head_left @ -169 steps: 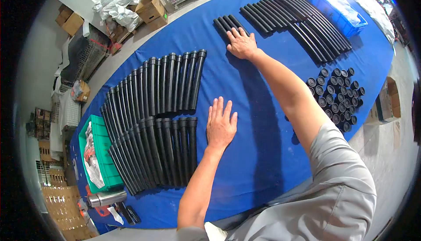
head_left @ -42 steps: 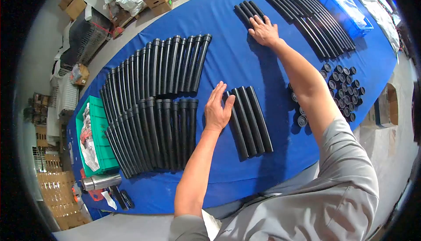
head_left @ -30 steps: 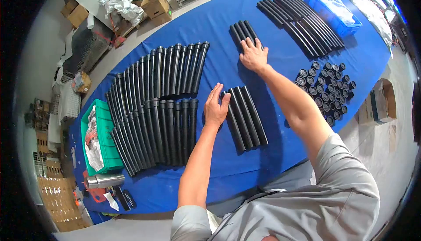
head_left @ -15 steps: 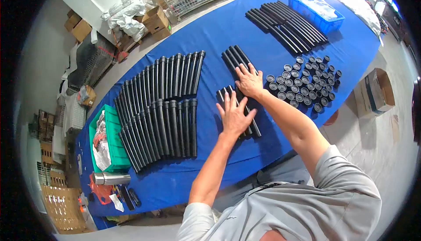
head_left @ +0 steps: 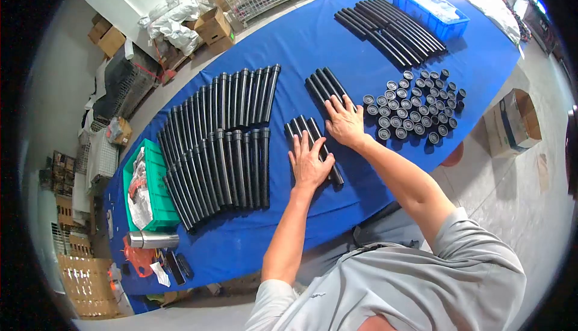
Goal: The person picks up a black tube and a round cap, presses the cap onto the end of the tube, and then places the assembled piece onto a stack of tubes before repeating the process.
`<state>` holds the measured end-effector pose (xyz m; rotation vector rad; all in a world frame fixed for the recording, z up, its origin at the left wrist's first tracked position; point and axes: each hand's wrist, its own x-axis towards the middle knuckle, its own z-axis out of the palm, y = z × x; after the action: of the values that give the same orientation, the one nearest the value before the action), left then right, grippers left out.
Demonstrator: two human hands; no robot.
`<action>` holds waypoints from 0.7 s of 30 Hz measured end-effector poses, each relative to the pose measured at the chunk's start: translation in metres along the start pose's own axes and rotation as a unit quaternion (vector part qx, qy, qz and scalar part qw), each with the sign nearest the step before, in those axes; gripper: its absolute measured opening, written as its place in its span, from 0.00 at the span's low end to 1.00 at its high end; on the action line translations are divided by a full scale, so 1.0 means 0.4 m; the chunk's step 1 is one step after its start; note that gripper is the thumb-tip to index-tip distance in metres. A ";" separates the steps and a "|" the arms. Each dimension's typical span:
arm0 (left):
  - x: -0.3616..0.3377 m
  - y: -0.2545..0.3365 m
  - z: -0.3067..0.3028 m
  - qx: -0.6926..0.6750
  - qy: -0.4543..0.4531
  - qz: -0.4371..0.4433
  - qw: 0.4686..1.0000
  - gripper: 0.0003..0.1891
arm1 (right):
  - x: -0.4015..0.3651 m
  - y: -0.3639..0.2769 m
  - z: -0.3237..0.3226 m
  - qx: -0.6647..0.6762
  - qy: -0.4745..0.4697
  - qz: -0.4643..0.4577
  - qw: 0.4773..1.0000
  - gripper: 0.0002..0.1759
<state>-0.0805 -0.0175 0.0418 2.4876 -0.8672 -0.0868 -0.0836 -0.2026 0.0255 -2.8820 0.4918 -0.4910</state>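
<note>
My left hand lies with spread fingers on a small group of black tubes near the middle of the blue table. Up and to the right, my right hand rests, fingers apart, on the lower ends of a second small group of black tubes. Just right of my right hand, many round black caps lie in a loose cluster. To the left stand two rows of capped black tubes, side by side and fanned out.
Several uncapped black tubes lie near a blue bin at the far right. On the left are a green crate, a metal flask and a red bag. A cardboard box stands on the floor at right.
My left hand and the tubes beneath it have moved left, widening the gap to the other group. My right hand has stayed nearly in place.
</note>
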 end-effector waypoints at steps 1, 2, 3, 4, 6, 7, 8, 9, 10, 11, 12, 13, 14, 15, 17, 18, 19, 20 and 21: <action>-0.003 -0.011 0.004 -0.004 0.011 0.010 1.000 0.30 | -0.022 -0.007 0.001 0.002 0.022 -0.007 1.000 0.35; -0.004 -0.022 0.011 -0.008 0.021 0.021 1.000 0.30 | -0.044 -0.014 -0.001 0.002 0.023 -0.007 1.000 0.35; -0.004 -0.031 0.015 -0.013 0.029 0.034 0.999 0.30 | -0.066 -0.024 -0.011 0.000 0.023 -0.005 1.000 0.35; -0.006 -0.041 0.014 -0.005 0.033 0.045 0.998 0.29 | -0.092 -0.033 -0.022 -0.003 0.023 -0.001 1.000 0.35; -0.013 -0.070 0.016 -0.010 0.058 0.086 0.995 0.29 | -0.145 -0.050 -0.043 0.006 0.032 -0.004 0.999 0.35; -0.015 -0.085 0.019 -0.019 0.065 0.097 0.993 0.28 | -0.168 -0.056 -0.051 0.008 0.028 -0.004 1.000 0.35; -0.018 -0.101 0.021 -0.032 0.066 0.107 0.992 0.28 | -0.189 -0.062 -0.059 0.011 0.025 -0.007 1.000 0.35; -0.020 -0.104 0.019 -0.038 0.064 0.112 0.991 0.28 | -0.210 -0.069 -0.071 0.008 0.018 -0.008 1.000 0.36; -0.023 -0.107 0.017 -0.043 0.063 0.116 0.990 0.28 | -0.232 -0.075 -0.078 0.006 0.017 -0.006 1.000 0.36; -0.025 -0.107 0.018 -0.043 0.065 0.121 0.990 0.28 | -0.252 -0.079 -0.085 0.005 0.017 -0.006 1.000 0.35; -0.026 -0.107 0.020 -0.043 0.068 0.125 0.989 0.28 | -0.270 -0.081 -0.093 0.004 0.017 -0.007 1.000 0.35; -0.028 -0.109 0.023 -0.042 0.072 0.129 0.988 0.28 | -0.287 -0.081 -0.106 0.001 0.000 -0.010 1.000 0.35; -0.026 -0.115 0.030 -0.049 0.084 0.140 0.985 0.28 | -0.307 -0.079 -0.111 0.004 0.009 -0.011 1.000 0.34; -0.026 -0.114 0.031 -0.052 0.088 0.145 0.984 0.28 | -0.326 -0.080 -0.114 -0.001 0.008 -0.010 1.000 0.34; -0.027 -0.114 0.036 -0.050 0.091 0.151 0.983 0.27 | -0.355 -0.084 -0.115 0.004 -0.001 -0.006 1.000 0.33; -0.022 -0.110 0.036 -0.052 0.091 0.165 0.981 0.27 | -0.366 -0.080 -0.110 0.013 0.010 -0.017 1.000 0.33; -0.018 -0.101 0.037 -0.062 0.084 0.158 0.982 0.27 | -0.373 -0.071 -0.104 0.021 0.021 -0.028 0.999 0.33; -0.017 -0.092 0.039 -0.072 0.076 0.152 0.983 0.26 | -0.380 -0.061 -0.101 0.030 0.033 -0.038 0.998 0.33; -0.009 -0.085 0.040 -0.081 0.080 0.156 0.981 0.26 | -0.382 -0.045 -0.106 0.045 0.038 -0.056 0.997 0.33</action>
<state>-0.0675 0.0006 0.0112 2.1484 -1.1209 0.1420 -0.2294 -0.1374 0.0244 -2.8245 0.3125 -0.6242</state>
